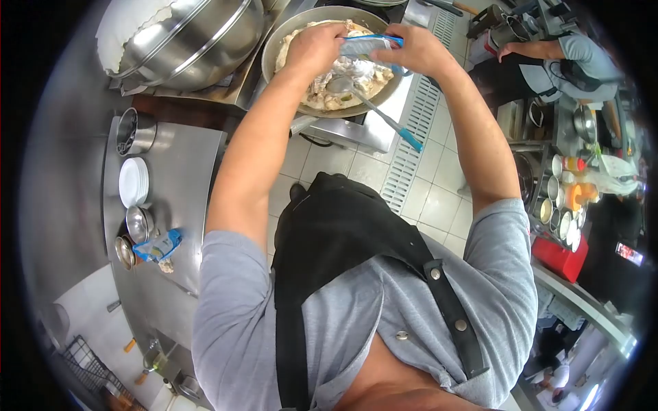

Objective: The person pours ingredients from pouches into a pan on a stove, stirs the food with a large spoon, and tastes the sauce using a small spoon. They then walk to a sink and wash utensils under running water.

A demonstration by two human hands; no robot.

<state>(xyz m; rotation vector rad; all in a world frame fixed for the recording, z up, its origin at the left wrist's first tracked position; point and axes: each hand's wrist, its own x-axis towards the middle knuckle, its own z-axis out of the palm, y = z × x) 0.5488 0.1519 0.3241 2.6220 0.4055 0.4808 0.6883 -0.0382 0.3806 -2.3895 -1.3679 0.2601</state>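
My left hand [316, 49] and my right hand [418, 49] pinch the two ends of a blue-edged clear packet [367, 46]. They hold it over a wide pan [269, 60] on the stove. Pale, creamy food with lumps [325, 95] fills the pan, with a whitish mass near its middle below the packet. A ladle [340, 85] rests its bowl in the food, and its teal handle [410, 139] sticks out over the pan's near right edge. Whether anything is flowing out of the packet cannot be made out.
Large steel bowls [185, 51] stand left of the pan. On the steel counter [171, 157] are stacked white plates [133, 181], small metal bowls and a blue packet [158, 245]. Another person [548, 68] works at the upper right, near shelves of containers. A floor grate [409, 161] runs beside the stove.
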